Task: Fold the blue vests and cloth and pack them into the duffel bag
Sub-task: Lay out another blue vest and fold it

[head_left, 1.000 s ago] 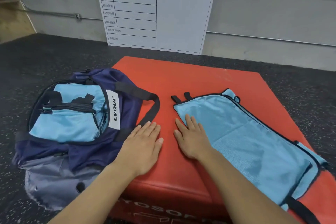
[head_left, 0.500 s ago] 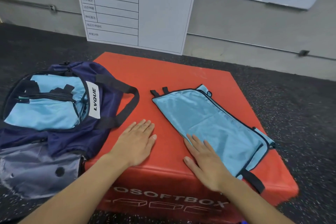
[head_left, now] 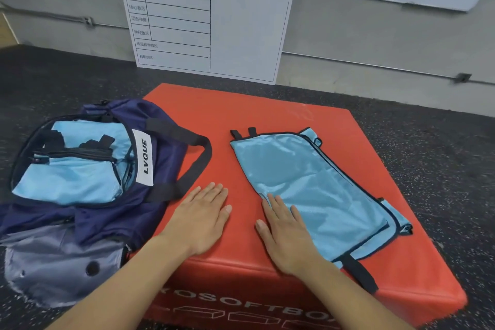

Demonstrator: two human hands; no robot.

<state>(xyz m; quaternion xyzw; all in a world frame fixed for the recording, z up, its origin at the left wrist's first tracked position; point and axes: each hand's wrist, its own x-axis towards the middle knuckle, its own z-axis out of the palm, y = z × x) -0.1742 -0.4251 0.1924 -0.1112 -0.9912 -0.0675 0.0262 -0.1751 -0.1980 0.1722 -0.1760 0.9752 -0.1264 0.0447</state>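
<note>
Dark speckled floor (head_left: 428,147) covers the room, and on it stands a red soft box (head_left: 267,115) with white letters on its near side. On top of this box, on its right half, lies a light blue vest (head_left: 316,190), folded flat into a long shape that runs from the far middle of the box toward the near right corner; it has dark edging, two small black tabs at its far end and a black strap (head_left: 359,273) that hangs over the near edge. The right hand (head_left: 286,233) rests flat on the near left edge of the vest, fingers straight and close together, with the fingertips on the fabric and the thumb side on the red surface; it grasps nothing. The left hand (head_left: 203,217) lies flat on the bare red top, just beside the vest but not touching it, also with straight fingers and holding nothing. To the left of it, the navy duffel bag (head_left: 88,222) sits partly on the box and partly on the floor, its top unzipped, and inside it more light blue fabric (head_left: 69,182) is visible. A white label (head_left: 144,161) reading LVQUE and a black handle (head_left: 198,161) are on the bag's right side. Behind the box, a white training board (head_left: 241,35) with a green header leans against the grey wall (head_left: 375,40).
</note>
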